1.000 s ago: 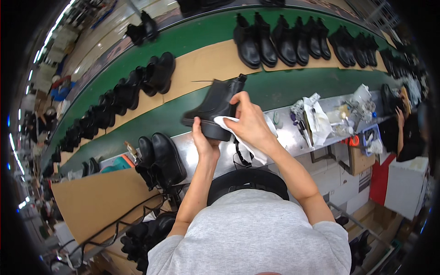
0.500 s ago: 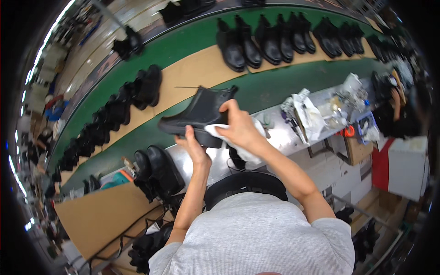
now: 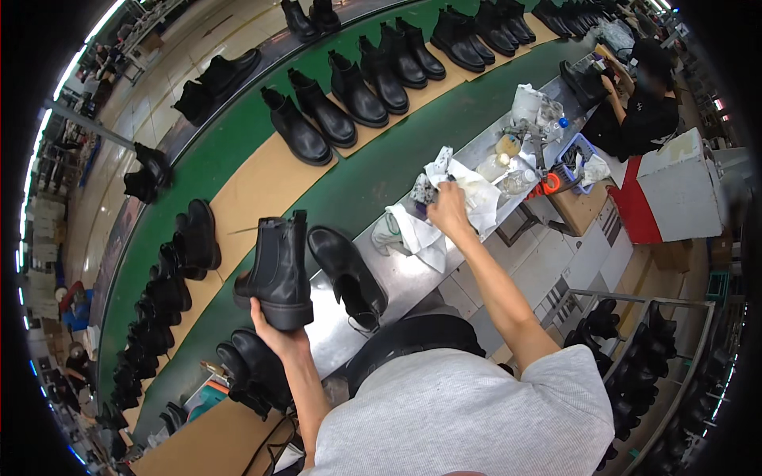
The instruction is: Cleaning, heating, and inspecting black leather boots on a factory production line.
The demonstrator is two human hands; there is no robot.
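Observation:
My left hand (image 3: 279,337) holds a black ankle boot (image 3: 279,266) from below, fingers round its sole and heel, with the shaft pointing up. Just right of it another black boot (image 3: 348,268) lies on the metal bench (image 3: 329,317). My right hand (image 3: 449,213) is stretched out among crumpled white cloths (image 3: 479,198) farther along the bench. Its fingers are closed at a small dark item; what they grip is hidden. Nearer me, a white cloth (image 3: 414,236) hangs partly over the bench's edge.
Black boots (image 3: 345,91) stand in rows on cardboard over a green conveyor belt (image 3: 349,178). Bottles (image 3: 517,182), orange-handled scissors (image 3: 548,186) and a blue basket (image 3: 578,155) are at the right. A co-worker (image 3: 647,111) sits beyond. A shoe rack (image 3: 647,349) stands at lower right.
My right hand has let go of the white cloth at the boot and moved right to the cloths. My left hand has moved left with the boot, now turned upright. The view has shifted.

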